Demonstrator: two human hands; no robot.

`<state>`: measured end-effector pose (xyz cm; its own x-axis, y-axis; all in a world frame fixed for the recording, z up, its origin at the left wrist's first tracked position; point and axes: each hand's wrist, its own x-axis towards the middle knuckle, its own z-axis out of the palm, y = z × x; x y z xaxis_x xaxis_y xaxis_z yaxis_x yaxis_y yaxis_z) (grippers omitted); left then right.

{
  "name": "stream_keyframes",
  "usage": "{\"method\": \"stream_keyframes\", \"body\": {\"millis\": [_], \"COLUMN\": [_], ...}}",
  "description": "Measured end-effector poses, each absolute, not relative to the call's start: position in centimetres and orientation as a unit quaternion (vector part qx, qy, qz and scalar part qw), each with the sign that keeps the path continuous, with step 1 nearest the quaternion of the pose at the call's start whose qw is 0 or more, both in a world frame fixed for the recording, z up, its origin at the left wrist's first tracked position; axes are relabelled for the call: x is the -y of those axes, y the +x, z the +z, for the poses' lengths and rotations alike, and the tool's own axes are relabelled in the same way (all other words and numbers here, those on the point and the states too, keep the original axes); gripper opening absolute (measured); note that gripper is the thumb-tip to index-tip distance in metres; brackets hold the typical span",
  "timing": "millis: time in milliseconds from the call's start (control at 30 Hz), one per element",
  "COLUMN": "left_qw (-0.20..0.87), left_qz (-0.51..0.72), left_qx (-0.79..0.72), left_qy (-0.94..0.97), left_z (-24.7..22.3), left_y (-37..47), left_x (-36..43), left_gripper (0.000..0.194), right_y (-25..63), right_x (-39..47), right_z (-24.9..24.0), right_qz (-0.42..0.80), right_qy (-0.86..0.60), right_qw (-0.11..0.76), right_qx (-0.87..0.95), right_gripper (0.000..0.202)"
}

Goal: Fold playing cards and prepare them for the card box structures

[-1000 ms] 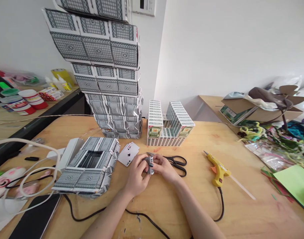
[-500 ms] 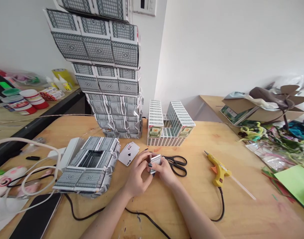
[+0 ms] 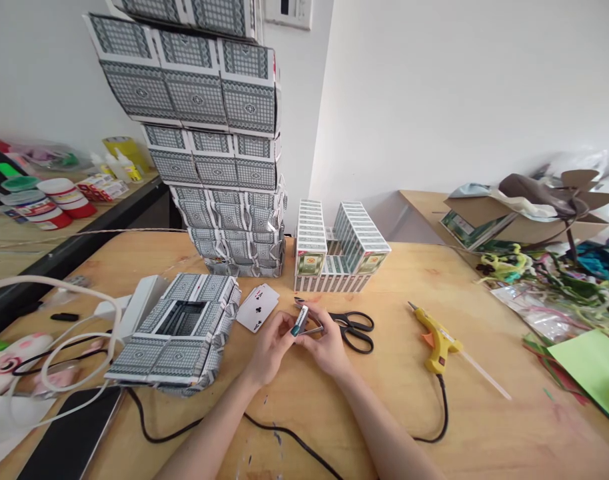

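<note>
- In the head view, the small white-edged folded playing-card piece (image 3: pixel 303 316) is held between the two hands, just above the pale wooden surface (image 3: pixel 394 427), near the loose white playing cards (image 3: pixel 252 319).
- Left hand (image 3: pixel 270 352): its grip is pinched on the piece, thumb against the near end.
- Right hand (image 3: pixel 332 343): its grip is closed around the piece's other side, beside the black-handled metal scissors (image 3: pixel 358 325).
- The piece looks very light, springy and perhaps slick; it would likely crease or crush under hard pressure, so its edges and folds seem the best hold.
- Fingers cover most of it; the number of cards and its far side cannot be made out.
- The right hand hides part of the scissors; the tall grey-patterned card tower (image 3: pixel 199 97) is cut off at the top.
</note>
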<state>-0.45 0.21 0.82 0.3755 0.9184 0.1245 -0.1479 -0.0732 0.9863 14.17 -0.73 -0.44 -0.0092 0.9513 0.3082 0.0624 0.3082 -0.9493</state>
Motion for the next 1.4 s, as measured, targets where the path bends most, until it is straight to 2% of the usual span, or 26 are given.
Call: {"method": "stream_keyframes", "body": {"millis": [133, 267, 333, 433, 700, 833, 1033, 1400], "left_qw": [0.621, 0.659, 0.668, 0.656, 0.490, 0.374, 0.253, 0.182], "left_qz": [0.437, 0.438, 0.439, 0.442, 0.442, 0.419, 0.375, 0.375], "left_qx": [-0.332, -0.332, -0.333, -0.343, -0.396, -0.426, -0.438, -0.446], "left_qy": [0.560, 0.515, 0.500, 0.507, 0.639, 0.709, 0.777, 0.792], "left_z": [1.2, 1.4, 1.4, 1.2, -0.4, -0.6, -0.8, -1.1], "left_y": [-0.8, -1.1, -1.1, -1.1, -1.4, -1.5, -1.3, -0.9], "left_x": [-0.5, -0.8, -0.9, -0.9, -0.9, -1.0, -0.9, -0.6], "left_gripper": [0.025, 0.027, 0.037, 0.056, 0.058, 0.057, 0.057, 0.055], "right_y": [14.3, 14.4, 14.4, 14.2, 14.0, 14.4, 14.3, 14.3], "right_x": [0.7, 0.5, 0.4, 0.3, 0.1, -0.3, -0.3, 0.2], "right_z": [-0.7, -0.9, -1.0, -1.0, -1.1, -1.5, -1.0, 0.1], "right_qz": [0.364, 0.355, 0.359, 0.411, 0.497, 0.534, 0.565, 0.540], "right_qy": [-0.439, -0.467, -0.479, -0.457, -0.440, -0.455, -0.452, -0.443], "right_qw": [0.546, 0.568, 0.579, 0.581, 0.593, 0.564, 0.540, 0.548], "right_qx": [0.614, 0.577, 0.553, 0.534, 0.455, 0.434, 0.430, 0.461], "right_gripper": [0.058, 0.078, 0.085, 0.083, 0.066, 0.037, 0.039, 0.034]}}
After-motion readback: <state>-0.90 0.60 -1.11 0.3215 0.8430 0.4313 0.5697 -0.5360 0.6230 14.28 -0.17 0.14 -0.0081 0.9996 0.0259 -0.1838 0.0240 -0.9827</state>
